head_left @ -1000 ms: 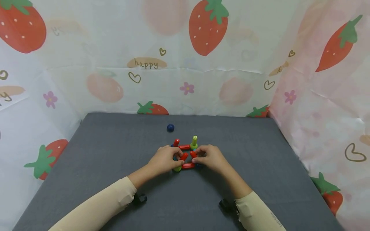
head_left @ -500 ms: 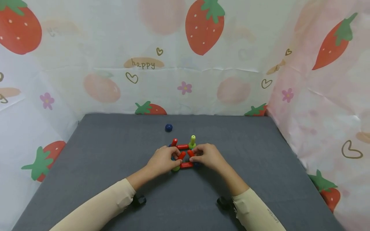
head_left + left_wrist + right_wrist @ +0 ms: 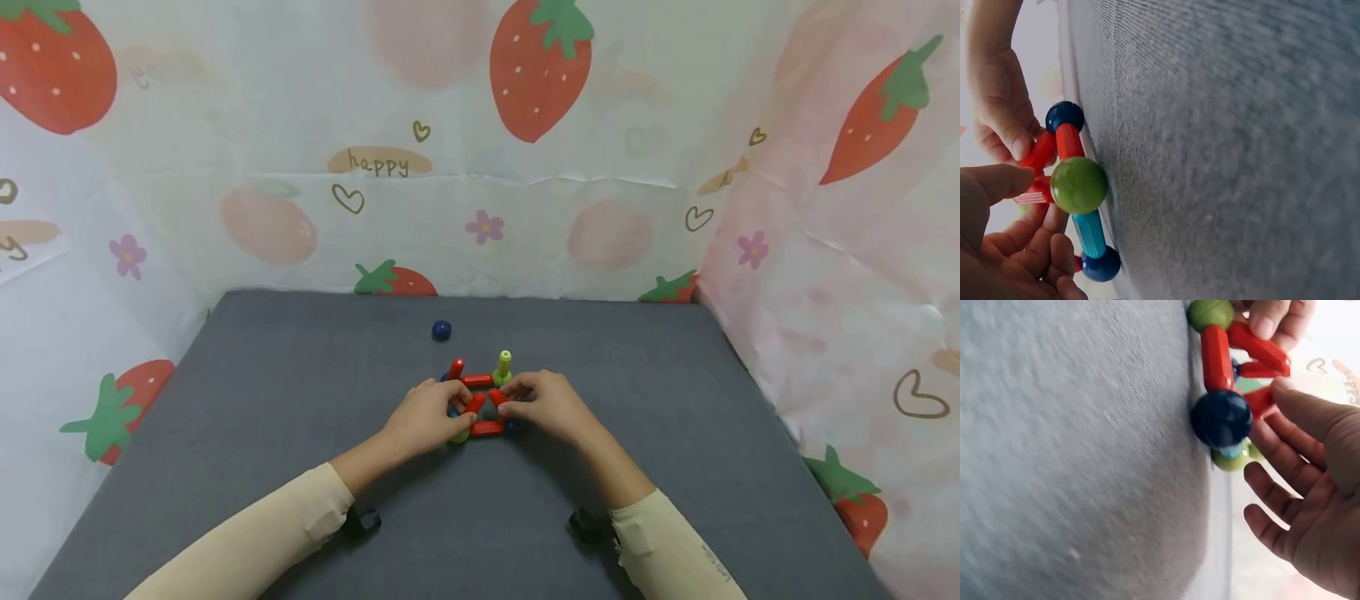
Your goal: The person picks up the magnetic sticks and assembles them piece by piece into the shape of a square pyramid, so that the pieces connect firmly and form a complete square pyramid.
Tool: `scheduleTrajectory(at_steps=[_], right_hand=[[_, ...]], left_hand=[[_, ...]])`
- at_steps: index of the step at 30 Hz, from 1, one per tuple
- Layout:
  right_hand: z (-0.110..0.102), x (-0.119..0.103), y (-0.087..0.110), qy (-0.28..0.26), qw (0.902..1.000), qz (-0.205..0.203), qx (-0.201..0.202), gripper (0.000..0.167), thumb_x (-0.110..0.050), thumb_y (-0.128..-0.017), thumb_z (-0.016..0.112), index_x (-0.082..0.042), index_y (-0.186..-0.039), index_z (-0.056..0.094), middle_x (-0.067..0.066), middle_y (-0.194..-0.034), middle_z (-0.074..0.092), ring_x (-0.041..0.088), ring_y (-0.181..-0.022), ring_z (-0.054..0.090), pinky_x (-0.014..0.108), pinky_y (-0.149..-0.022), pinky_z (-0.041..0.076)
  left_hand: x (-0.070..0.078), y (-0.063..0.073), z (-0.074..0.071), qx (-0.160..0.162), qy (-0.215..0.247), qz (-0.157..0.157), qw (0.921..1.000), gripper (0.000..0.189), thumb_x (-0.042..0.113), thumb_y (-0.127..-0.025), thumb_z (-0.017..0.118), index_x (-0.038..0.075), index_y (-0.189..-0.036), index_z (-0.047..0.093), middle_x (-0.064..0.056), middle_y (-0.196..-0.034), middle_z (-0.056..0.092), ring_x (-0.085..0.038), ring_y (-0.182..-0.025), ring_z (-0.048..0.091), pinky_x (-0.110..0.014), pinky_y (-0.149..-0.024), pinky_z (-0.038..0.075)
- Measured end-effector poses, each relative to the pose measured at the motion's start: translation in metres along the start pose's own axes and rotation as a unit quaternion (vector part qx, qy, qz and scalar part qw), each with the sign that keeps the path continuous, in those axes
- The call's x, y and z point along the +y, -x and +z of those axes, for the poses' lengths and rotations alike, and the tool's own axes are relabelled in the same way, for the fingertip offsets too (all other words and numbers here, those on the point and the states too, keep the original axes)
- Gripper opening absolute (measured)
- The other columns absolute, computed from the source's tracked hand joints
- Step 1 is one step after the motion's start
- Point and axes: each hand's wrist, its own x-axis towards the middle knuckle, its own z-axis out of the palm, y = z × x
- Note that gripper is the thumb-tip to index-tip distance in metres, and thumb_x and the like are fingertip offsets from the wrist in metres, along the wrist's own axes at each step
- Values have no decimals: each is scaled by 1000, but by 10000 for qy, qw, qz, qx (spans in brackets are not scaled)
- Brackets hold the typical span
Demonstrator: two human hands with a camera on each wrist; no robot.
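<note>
A four-cornered frame of rods and balls lies on the grey cloth. My left hand (image 3: pixel 427 412) pinches a red rod (image 3: pixel 476 402) slanting up from the green ball (image 3: pixel 1079 185) at the near left corner. At the near right corner, my right hand (image 3: pixel 547 408) grips another red rod (image 3: pixel 1261 401) by the dark blue ball (image 3: pixel 1221 419). These two rods lean toward each other. A third red rod (image 3: pixel 487 428) joins the near corners, and a teal rod (image 3: pixel 1089 234) forms the left side. Behind them, a red rod (image 3: pixel 456 367) and a yellow-green rod (image 3: pixel 505 362) stand up.
A loose dark blue ball (image 3: pixel 442 331) lies beyond the frame on the grey table (image 3: pixel 300 358). A white cloth (image 3: pixel 525 192) printed with strawberries hangs behind and at both sides. Small black objects show beside both sleeves.
</note>
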Motion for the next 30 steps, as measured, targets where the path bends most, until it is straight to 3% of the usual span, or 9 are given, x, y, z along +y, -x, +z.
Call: scheduleTrajectory(at_steps=[7,15,22,30], right_hand=[[-21,-1,-7,65,9995,-307,52,24,-30,-93,77,-17,-113,77,-5,-103,72,19,-99,63,40,-85,52],[-39,3,-28,108,9985,-201,505,23,-32,-92,79,-21,-112,76,-2,-107,70,23,-101,62,41,-80,54],[-34,12,-43,8,9989,-358,310,28,-27,-92,79,-21,-119,75,-1,-119,70,28,-115,59,44,-88,52],[-23,15,-49,-82,9982,-494,317,26,-27,-92,79,-21,-117,75,4,-117,69,32,-114,60,44,-89,50]], left_hand=[[-10,-4,-12,101,148,187,9997,15,33,-96,74,21,-106,72,12,-95,69,-12,-85,50,-32,-74,46],[-22,-19,-28,562,-58,-217,9982,20,32,-94,77,20,-109,72,8,-101,71,-15,-90,52,-35,-78,46],[-28,-35,-27,492,200,-101,9985,26,32,-93,78,22,-116,73,4,-113,71,-23,-105,57,-40,-87,50],[-32,-43,-20,546,275,136,9980,18,29,-95,76,24,-112,73,3,-110,72,-24,-102,58,-39,-86,50]])
